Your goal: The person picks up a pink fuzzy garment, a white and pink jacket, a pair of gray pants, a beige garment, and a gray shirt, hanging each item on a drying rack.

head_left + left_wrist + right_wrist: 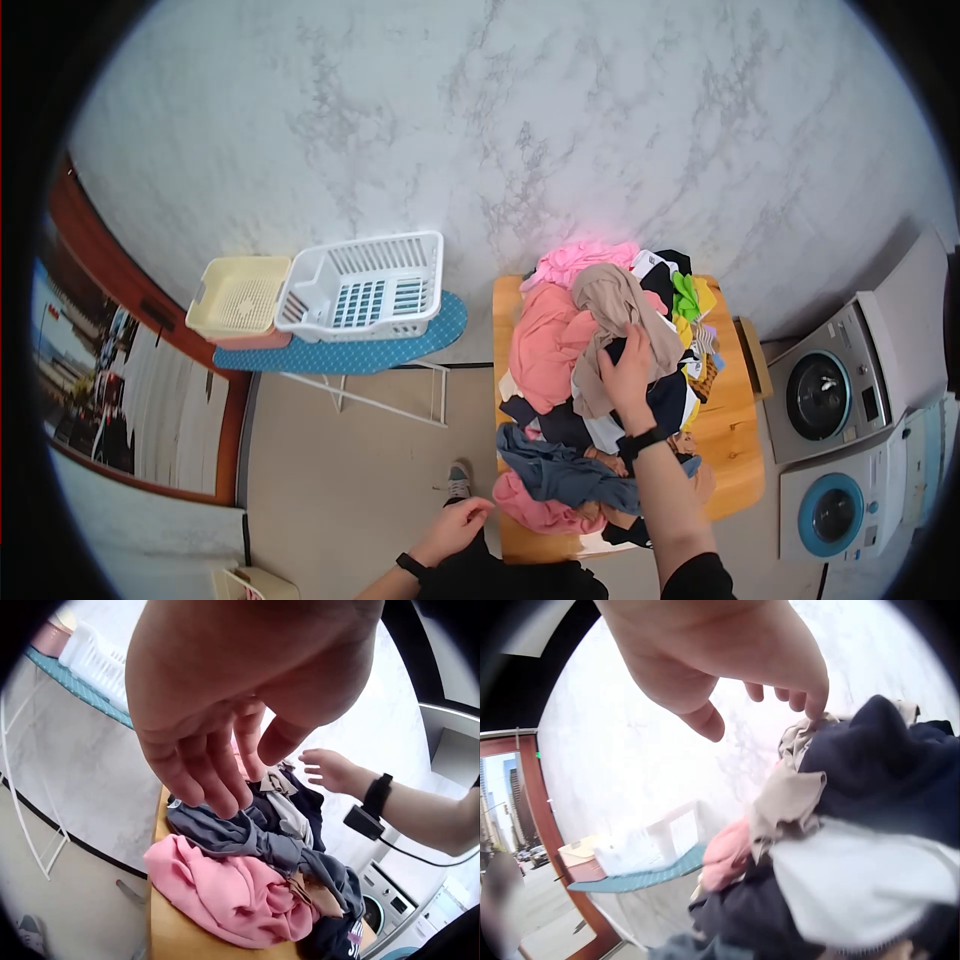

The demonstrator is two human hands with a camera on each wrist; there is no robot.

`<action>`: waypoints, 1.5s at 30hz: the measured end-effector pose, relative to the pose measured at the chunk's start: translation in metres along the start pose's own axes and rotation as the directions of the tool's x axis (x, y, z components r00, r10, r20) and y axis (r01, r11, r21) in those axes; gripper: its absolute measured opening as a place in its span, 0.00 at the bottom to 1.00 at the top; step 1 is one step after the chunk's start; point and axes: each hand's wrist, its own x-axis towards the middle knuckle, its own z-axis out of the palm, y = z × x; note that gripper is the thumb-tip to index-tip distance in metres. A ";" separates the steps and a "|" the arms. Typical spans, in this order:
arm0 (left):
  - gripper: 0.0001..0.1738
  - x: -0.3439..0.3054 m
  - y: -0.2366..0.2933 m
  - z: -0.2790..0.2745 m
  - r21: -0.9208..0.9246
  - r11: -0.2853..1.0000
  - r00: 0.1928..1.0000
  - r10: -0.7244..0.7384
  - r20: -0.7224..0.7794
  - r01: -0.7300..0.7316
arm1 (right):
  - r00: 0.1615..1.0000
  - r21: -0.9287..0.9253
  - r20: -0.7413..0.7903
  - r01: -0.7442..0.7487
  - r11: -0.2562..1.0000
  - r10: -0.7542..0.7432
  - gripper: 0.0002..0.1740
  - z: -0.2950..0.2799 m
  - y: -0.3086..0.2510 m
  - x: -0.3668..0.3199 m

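A heap of clothes covers much of the wooden table (735, 440). My right hand (627, 378) is over the beige garment (610, 290) on the heap. In the right wrist view that hand (727, 656) has its thumb apart from the fingers, whose tips are at the beige cloth (787, 801); contact is unclear. Dark navy cloth (885, 765) lies beside it. My left hand (455, 528) hangs off the table's near left corner, holding nothing, fingers loosely bent (247, 667). Below it in the left wrist view are a grey-blue garment (217, 829) and a pink one (217, 892).
On the left, a blue ironing board (400, 352) carries a white basket (370, 285) and a cream basket (240, 290) on a pink one. Two front-loading machines (820, 395) stand at the right. A marbled wall (480, 130) rises behind the table.
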 end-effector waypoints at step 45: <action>0.23 -0.011 0.185 0.011 -0.234 0.972 -0.350 0.220 0.911 0.005 | 0.549 0.425 -0.346 -0.631 0.649 0.760 0.26 -0.187 -0.381 -0.328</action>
